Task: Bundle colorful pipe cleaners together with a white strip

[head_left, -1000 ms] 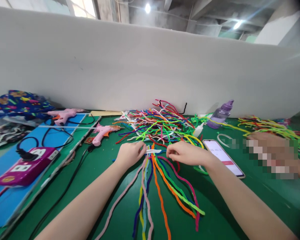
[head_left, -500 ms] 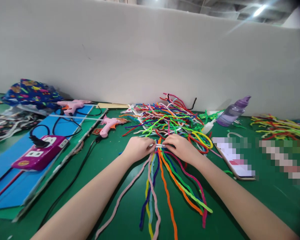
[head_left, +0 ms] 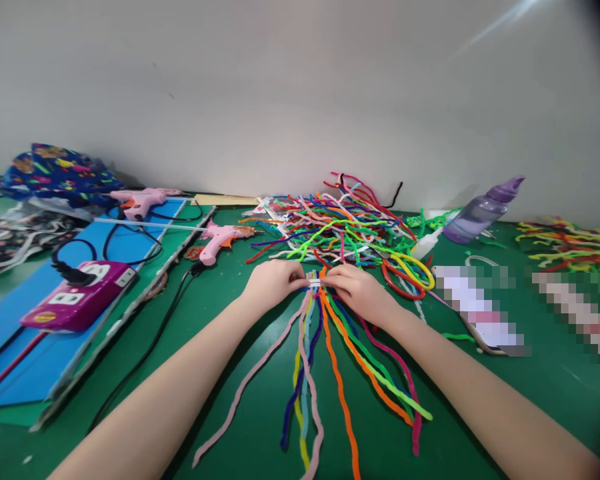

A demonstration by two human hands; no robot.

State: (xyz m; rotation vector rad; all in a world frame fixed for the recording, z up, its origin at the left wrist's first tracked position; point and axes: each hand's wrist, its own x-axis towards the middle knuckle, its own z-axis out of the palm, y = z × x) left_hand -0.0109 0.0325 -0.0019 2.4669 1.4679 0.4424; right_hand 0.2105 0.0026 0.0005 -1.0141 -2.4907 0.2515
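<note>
Several colourful pipe cleaners (head_left: 334, 360) fan out toward me over the green table, in pink, yellow, blue, orange, green and magenta. Their upper ends gather in a narrow row, with a white band (head_left: 315, 283) lying across them. My left hand (head_left: 275, 285) is closed at the left edge of this row, thumb and fingers pinching by the band. From the other side my right hand (head_left: 356, 291) pinches the row's right edge, its fingers bent over the strands. The fingers partly hide the band's ends.
Behind my hands lies a heap of loose pipe cleaners (head_left: 340, 230). Two pink glue guns (head_left: 222, 241) (head_left: 139, 202), cords and a purple power strip (head_left: 83, 297) are on the left. A purple bottle (head_left: 480, 213), glue bottle (head_left: 426, 245) and phone (head_left: 480, 313) stand or lie right.
The camera view has tipped down and shifted slightly. Both hands stay at the band; my right fingers now lie closer over the strands, and the white band looks shorter between my hands.
</note>
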